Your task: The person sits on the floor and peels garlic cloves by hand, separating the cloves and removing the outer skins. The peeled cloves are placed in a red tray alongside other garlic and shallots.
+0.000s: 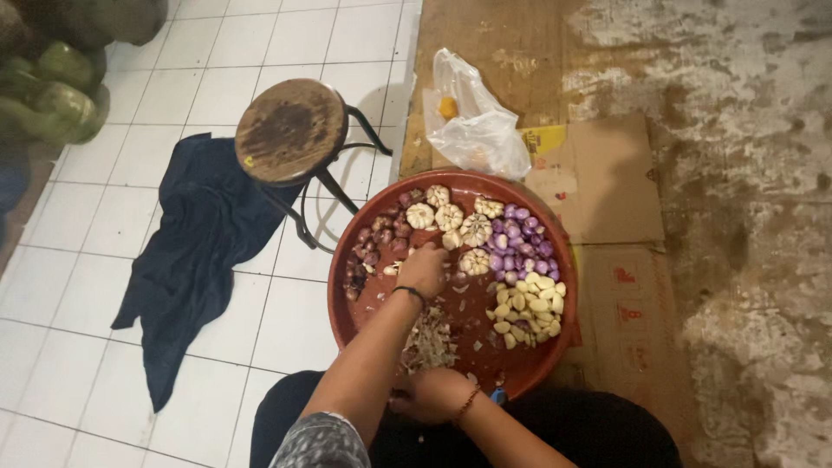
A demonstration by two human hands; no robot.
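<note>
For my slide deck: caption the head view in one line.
Seen from above, the left hand reaches into a round red tray of garlic bulbs, shallots and peeled cloves.

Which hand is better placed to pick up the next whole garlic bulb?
Left, probably. The left hand is stretched into the red tray, right beside the garlic bulbs. The right hand sits back at the near rim, by the pile of peels.

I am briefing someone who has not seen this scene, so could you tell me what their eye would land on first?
First the big round red tray on the floor, holding whole garlic bulbs, purple peeled shallots and pale peeled cloves. The left hand reaches into its middle; the right hand is at the near rim by a heap of skins. Beyond stands a round wooden stool on white tiles.
</note>
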